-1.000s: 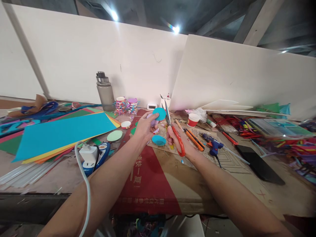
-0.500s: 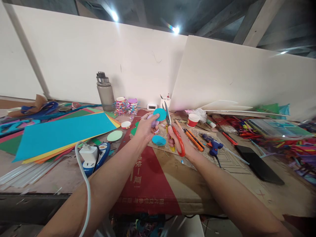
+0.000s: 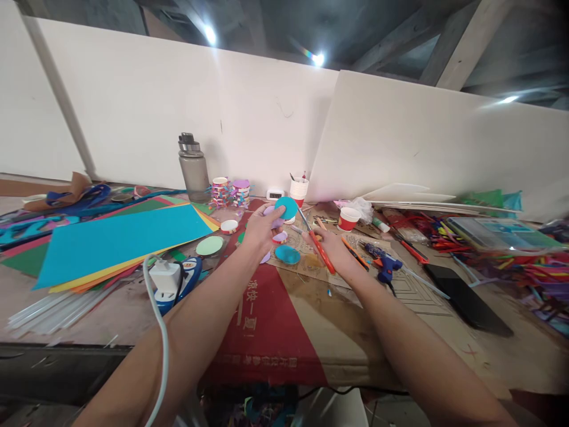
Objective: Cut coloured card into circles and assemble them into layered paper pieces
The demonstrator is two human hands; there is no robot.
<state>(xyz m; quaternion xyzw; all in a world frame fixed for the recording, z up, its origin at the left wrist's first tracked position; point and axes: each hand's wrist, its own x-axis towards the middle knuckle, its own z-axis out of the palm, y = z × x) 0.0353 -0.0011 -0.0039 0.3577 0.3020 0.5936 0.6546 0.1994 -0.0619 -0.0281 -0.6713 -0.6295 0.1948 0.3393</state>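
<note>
My left hand (image 3: 259,230) is closed, pinching a round blue paper disc (image 3: 287,208) between thumb and fingers. A purple paper piece (image 3: 269,210) shows behind that disc, at the fingers. My right hand (image 3: 336,246) grips a pair of scissors (image 3: 322,252) by the orange-red handle. Their blades point up and left, just right of the held disc, and are seen nearly edge-on. On the cardboard below lies another blue disc (image 3: 288,255). Beside it sits a shallow ring cut from a paper cup (image 3: 280,238), partly behind my left hand.
Coloured paper sheets (image 3: 120,240), a pale green disc (image 3: 209,245) and a white charger (image 3: 165,277) lie left. A bottle (image 3: 194,172) and decorated cups (image 3: 240,193) stand behind. Rightward are a red paper cup (image 3: 349,219), a blue glue gun (image 3: 387,264) and a black phone (image 3: 466,299).
My right hand has turned the scissors, so the blades lean further left and lower and appear edge-on. The blue disc stays in my left hand. The view has shifted slightly.
</note>
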